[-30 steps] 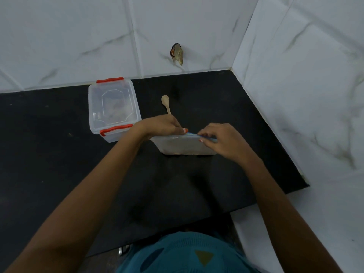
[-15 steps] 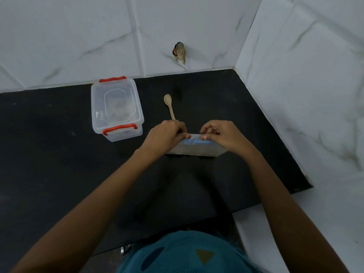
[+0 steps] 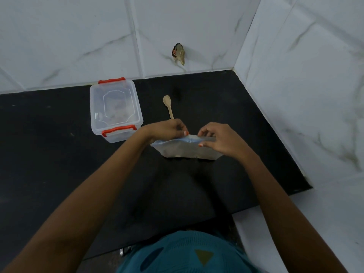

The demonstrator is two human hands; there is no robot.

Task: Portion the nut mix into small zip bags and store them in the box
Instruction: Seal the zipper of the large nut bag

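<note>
We see a spoon [image 3: 169,106] behind the zip bag [image 3: 183,149], the lidded box [image 3: 128,135] to its left. Our left hand [image 3: 167,129] and right hand [image 3: 218,138] pinch its blue top.

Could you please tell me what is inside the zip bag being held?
A low layer of dark and pale bits, likely nut mix, shows through the zip bag. The right hand covers its right end.

A home kitchen: black counter [image 3: 59,154], marble-look wall tiles [image 3: 69,36], wooden spoon [image 3: 168,106]
</note>
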